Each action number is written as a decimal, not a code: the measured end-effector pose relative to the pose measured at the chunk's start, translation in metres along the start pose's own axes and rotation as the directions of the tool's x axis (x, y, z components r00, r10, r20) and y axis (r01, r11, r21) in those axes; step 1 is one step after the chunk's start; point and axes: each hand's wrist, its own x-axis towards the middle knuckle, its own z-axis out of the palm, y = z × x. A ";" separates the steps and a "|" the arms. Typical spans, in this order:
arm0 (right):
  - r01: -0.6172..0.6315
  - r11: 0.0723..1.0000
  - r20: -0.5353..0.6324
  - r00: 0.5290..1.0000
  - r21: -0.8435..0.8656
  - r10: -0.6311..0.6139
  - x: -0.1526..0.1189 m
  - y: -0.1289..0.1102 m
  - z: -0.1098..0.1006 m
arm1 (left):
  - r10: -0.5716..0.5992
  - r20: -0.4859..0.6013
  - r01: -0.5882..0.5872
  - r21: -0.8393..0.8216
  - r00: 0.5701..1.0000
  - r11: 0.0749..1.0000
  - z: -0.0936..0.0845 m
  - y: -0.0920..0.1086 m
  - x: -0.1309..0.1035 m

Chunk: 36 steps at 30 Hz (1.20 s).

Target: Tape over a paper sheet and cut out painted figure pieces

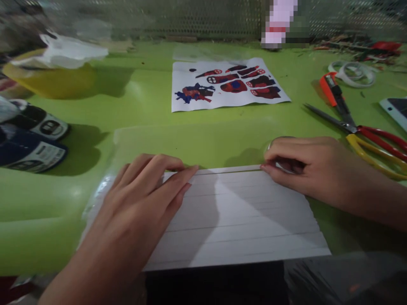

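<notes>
A sheet of lined white paper (241,220) lies in front of me, with faint ruled lines and a ragged right edge. Along its far edge runs a narrow pale strip (230,170); whether it is tape or paper I cannot tell. My left hand (149,199) rests over the sheet's left part, its index finger and thumb closed at the far edge. At the strip's right end, my right hand (305,165) pinches with thumb and forefinger. A rounded, shiny rim shows behind its curled fingers, mostly hidden.
Scissors (349,127) with red and yellow handles lie at right, touching an orange cutter (329,90). Beyond are white tape rolls (356,74). A printed sheet (229,84) lies ahead. Dark bottles (32,148) and a yellow bowl (66,80) stand left. A device corner (396,111) shows far right.
</notes>
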 end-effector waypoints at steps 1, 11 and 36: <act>-0.008 1.000 0.011 1.000 0.005 0.008 0.000 0.000 0.000 | 0.003 0.005 -0.003 -0.004 1.000 1.000 0.000 0.000 0.000; 0.010 1.000 0.042 0.999 0.028 -0.011 0.004 -0.001 -0.002 | -0.012 0.006 0.012 -0.015 1.000 1.000 -0.001 0.001 0.002; 0.033 0.999 0.069 0.997 -0.005 -0.033 0.002 0.003 -0.001 | 0.066 0.057 -0.069 0.057 0.996 0.996 0.003 -0.014 -0.008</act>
